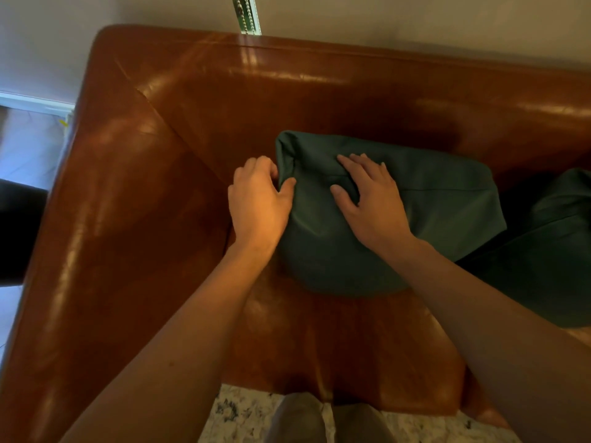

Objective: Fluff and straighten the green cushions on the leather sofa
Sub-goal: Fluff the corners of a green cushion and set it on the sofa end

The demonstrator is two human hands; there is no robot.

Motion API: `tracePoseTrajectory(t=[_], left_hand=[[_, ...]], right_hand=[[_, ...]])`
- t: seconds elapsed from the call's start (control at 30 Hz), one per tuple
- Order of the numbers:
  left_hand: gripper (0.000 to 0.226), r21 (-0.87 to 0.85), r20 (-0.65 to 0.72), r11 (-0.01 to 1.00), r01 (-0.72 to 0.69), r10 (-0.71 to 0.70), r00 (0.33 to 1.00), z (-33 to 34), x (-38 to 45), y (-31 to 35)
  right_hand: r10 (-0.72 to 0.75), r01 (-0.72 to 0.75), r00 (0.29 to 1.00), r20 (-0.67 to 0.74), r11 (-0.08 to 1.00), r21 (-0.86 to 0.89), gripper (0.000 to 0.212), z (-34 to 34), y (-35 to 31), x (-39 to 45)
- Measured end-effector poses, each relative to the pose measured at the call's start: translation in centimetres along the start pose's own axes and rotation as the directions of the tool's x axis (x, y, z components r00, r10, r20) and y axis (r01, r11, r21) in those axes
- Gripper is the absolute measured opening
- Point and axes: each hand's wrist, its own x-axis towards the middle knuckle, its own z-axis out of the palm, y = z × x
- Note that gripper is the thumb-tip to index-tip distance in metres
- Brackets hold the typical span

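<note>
Below you is the brown leather sofa [319,91], shiny, with its wide armrest [105,193] on your left side and the backrest running along the grey wall [415,24]. Behind the backrest a beaded cord [245,14] hangs down the wall.

On the seat, against the backrest, lies the green cushion [441,199] you are working on — it is in the left part of the seat, near the corner but not touching the armrest. A second green cushion [556,251] lies just beside it on the right and goes out of the picture; the near corner of the first one overlaps it a little.

In front of the sofa you can see a speckled rug [236,410] and your two feet [297,417] on it.

Your left hand [256,199] grasps the left edge of the first cushion: the thumb lies on the fabric and the fingers are curled around the edge, which is bunched there. Your right hand [371,196] rests flat on top of the same cushion, fingers spread and straight — it presses the fabric and grips nothing.
</note>
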Motion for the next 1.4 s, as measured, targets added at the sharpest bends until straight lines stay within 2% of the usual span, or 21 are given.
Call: tracePoseTrajectory(t=[0.17, 0.37, 0.43, 0.5, 0.57, 0.7, 0.77, 0.87, 0.97, 1.03, 1.13, 1.23, 1.4], left_hand=[[0.02, -0.208, 0.008, 0.977, 0.055, -0.055, 0.998, -0.4, -0.6, -0.5], [0.026, -0.441, 0.133, 0.886, 0.147, -0.097, 0.986, -0.8, -1.3, -1.1], [0.027, -0.474, 0.16, 0.869, 0.144, -0.076, 0.984, -0.7, -1.4, -1.2], [0.025, -0.482, 0.165, 0.868, 0.12, -0.045, 0.985, -0.8, -1.5, -1.4], [0.025, -0.484, 0.173, 0.869, 0.107, -0.025, 0.985, -0.8, -1.4, -1.5], [0.027, -0.496, 0.192, 0.863, 0.094, 0.003, 0.981, -0.9, -1.6, -1.5], [0.028, -0.502, 0.201, 0.857, 0.114, -0.013, 0.98, -0.9, -1.7, -1.6], [0.031, -0.472, 0.143, 0.872, 0.131, -0.072, 0.987, -1.2, -1.7, -1.1], [0.035, -0.422, 0.006, 0.899, 0.119, -0.128, 0.992, -1.4, -1.3, -0.4], [0.03, -0.4, -0.028, 0.912, 0.094, -0.114, 0.993, -1.3, -1.0, -0.2], [0.021, -0.403, -0.048, 0.911, 0.088, -0.117, 0.992, -1.4, -0.8, -0.5], [0.019, -0.401, -0.048, 0.91, 0.105, -0.136, 0.99, -1.6, -0.7, -0.9], [0.018, -0.407, -0.025, 0.906, 0.118, -0.14, 0.99, -1.6, -0.7, -0.8]], right_hand=[[-0.001, 0.001, 1.0, 0.009, 1.0, -0.003, 0.053, -0.2, 0.0, 0.0], [0.024, -0.023, 0.999, 0.042, 1.0, -0.018, 0.055, -0.6, -1.0, 0.2], [0.01, -0.01, 1.0, 0.005, 1.0, -0.005, 0.053, -1.3, -1.8, 0.7], [-0.071, 0.072, 0.996, -0.047, 0.997, 0.005, 0.049, -2.2, -3.2, 2.0], [-0.174, 0.174, 0.985, -0.02, 0.985, -0.009, 0.047, -2.8, -4.9, 4.0], [-0.279, 0.295, 0.929, 0.242, 0.955, -0.032, 0.036, -2.7, -7.4, 7.5], [-0.292, 0.306, 0.912, 0.289, 0.952, -0.003, 0.022, -2.5, -7.7, 8.3], [-0.311, 0.314, 0.91, 0.275, 0.949, 0.034, 0.007, -2.2, -7.6, 9.1], [-0.339, 0.341, 0.896, 0.288, 0.939, 0.045, 0.008, -1.9, -7.5, 9.6], [-0.339, 0.343, 0.895, 0.29, 0.939, 0.036, 0.008, -1.9, -7.4, 9.9], [-0.319, 0.321, 0.907, 0.276, 0.946, 0.038, 0.016, -2.3, -7.2, 10.1], [-0.264, 0.255, 0.947, 0.18, 0.964, 0.074, 0.023, -2.8, -6.8, 9.0], [-0.161, 0.163, 0.986, 0.039, 0.985, -0.05, 0.032, -3.4, -4.1, 2.1]])
